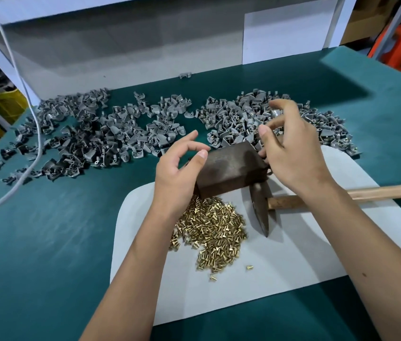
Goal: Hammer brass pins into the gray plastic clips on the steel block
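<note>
**Hands at the block, hammer down, no strike under way**

Teal-covered bench with a white backboard behind and a pale mat laid on it. Steel block sits at the mat's far edge, dark and rusty, its top face bare: no clip on it that can be seen. Brass pins lie in a loose heap on the mat just in front of the block, a few strays nearer the camera. Gray plastic clips spread in big piles across the bench behind the block; the right-hand pile shows brass glints in some pieces, so those are probably finished ones, though too small to be sure.

Left hand hovers at the block's left end, fingers loosely curled, thumb near the block's top edge; nothing visibly held. Right hand is at the block's right end, fingers curled above the clip pile; a grayish piece shows at its fingertips but whether it is pinched or just lying behind cannot be told. Hammer lies on the mat right of the pins, head touching the block's near corner, wooden handle running off right under the right forearm; no hand grips it.

Progress judgement: between cycles. Large stock of clips and pins left; next clip not yet seated, pin not yet placed, hammer not yet picked up.
</note>
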A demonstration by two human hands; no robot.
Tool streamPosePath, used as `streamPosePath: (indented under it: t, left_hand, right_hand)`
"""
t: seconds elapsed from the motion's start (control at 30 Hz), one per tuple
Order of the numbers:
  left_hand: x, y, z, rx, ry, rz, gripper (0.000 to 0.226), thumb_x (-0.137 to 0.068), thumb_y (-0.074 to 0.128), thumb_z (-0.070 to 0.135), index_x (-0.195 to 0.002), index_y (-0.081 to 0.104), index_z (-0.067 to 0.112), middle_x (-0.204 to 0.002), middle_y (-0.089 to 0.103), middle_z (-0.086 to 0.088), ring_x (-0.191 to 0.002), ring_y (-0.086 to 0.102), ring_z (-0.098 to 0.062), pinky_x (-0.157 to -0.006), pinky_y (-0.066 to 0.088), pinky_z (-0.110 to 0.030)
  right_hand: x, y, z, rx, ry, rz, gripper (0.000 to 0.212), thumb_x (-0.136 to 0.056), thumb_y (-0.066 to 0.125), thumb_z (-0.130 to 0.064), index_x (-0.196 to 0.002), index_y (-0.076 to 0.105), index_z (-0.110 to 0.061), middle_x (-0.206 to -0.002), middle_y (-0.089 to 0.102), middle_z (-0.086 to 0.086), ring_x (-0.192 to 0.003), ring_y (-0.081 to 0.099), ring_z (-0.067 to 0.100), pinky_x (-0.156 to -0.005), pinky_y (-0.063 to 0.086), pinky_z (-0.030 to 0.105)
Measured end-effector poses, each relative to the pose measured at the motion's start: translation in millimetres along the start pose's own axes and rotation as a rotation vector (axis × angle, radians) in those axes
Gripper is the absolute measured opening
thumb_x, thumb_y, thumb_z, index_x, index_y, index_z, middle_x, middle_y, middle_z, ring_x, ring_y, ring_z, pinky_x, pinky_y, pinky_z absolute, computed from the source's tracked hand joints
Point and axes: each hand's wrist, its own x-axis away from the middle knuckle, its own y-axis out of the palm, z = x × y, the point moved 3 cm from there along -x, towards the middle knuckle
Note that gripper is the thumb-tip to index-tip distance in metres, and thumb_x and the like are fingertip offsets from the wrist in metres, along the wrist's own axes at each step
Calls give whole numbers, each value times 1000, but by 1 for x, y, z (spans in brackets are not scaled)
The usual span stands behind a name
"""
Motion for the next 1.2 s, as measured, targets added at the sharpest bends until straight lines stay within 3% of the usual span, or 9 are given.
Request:
streamPosePath:
  t: [0.13,0.33,0.43,0.57,0.67,0.77,0.83,0.93,1.2]
  left_hand:
    - [2,5,3,-9,30,-18,12,-97,64,21,-100,76,18,-144,59,10,-135,49,1,-107,39,-18]
    - [-5,-7,-3,36,-46,136,25,-87,63,37,-95,78,19,-131,68,6,-129,57,-6,-111,46,-50]
    - [-9,-22,-8,-63,-47,224,18,-91,67,30,-94,77,15,-116,74,3,-118,63,-5,-107,49,-45]
    - [-11,-46,-12,-344,-21,269,7,-94,70,26,-89,75,25,-89,70,21,-83,60,17,-82,47,-7]
    - [-15,-58,-12,-537,-35,252,5,-92,72,28,-90,74,24,-81,60,27,-58,54,13,-60,39,1]
    - [-25,-61,-14,-733,-34,180,16,-91,72,30,-101,74,18,-103,69,3,-80,67,-19,-93,53,-28]
    - [-33,-61,-15,-840,-49,119,24,-92,70,30,-111,72,15,-116,68,-9,-102,65,-32,-107,45,-49]
    - [-45,-59,-22,-932,-31,65,34,-93,68,27,-123,69,10,-125,68,-14,-121,58,-31,-117,34,-44]
    - [-64,-52,-26,-921,-10,66,11,-94,71,20,-97,78,12,-111,71,-10,-99,63,-29,-81,47,-34]
  right_hand:
    - [2,-1,0,64,-2,5,44,-98,63,-24,-140,47,-18,-98,64,-6,-86,66,23,-89,55,48]
    - [13,5,-23,121,-344,-33,21,-91,73,-16,-111,67,-12,-93,67,-3,-78,61,11,-79,56,31]
    - [28,17,-45,14,-584,-381,4,-88,78,-14,-89,75,-14,-83,68,-10,-73,59,0,-75,44,10]
    - [46,27,-50,12,-464,-934,5,-83,85,-25,-82,79,-26,-74,70,-22,-71,66,0,-66,46,12]
    - [51,20,-48,82,-412,-1107,10,-76,88,-34,-80,79,-30,-69,65,-30,-66,63,-2,-58,44,12]
    - [58,15,-49,142,-375,-1234,12,-73,89,-33,-81,79,-31,-69,68,-25,-69,64,-4,-58,44,12]
    - [63,16,-49,204,-343,-1291,14,-72,89,-31,-81,79,-30,-69,70,-20,-68,65,-3,-57,48,16]
    - [67,17,-52,267,-355,-1278,14,-72,89,-30,-81,78,-29,-66,68,-20,-67,64,-4,-55,47,16]
    - [67,21,-55,192,-401,-1238,8,-80,83,-24,-83,77,-29,-69,66,-12,-67,60,3,-56,46,21]
